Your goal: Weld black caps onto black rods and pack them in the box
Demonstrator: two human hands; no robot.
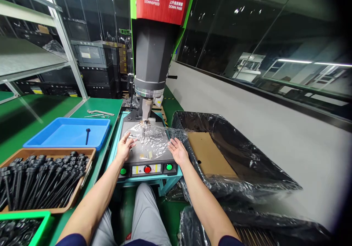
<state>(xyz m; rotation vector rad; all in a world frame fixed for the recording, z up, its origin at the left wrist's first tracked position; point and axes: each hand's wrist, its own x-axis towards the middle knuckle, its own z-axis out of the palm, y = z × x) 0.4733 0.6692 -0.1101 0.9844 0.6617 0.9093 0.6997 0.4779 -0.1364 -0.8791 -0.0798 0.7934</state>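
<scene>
Clear plastic (pixel 158 143) spreads over the machine base (pixel 134 158), towards its front edge. The left hand (pixel 123 149), by the left edge, and right hand (pixel 178 151), by the right, each have the grip apart; glare makes contact hard to judge.

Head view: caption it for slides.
Left hand and right hand flank clear crinkled plastic film below a dark grey faceted machine head.
</scene>
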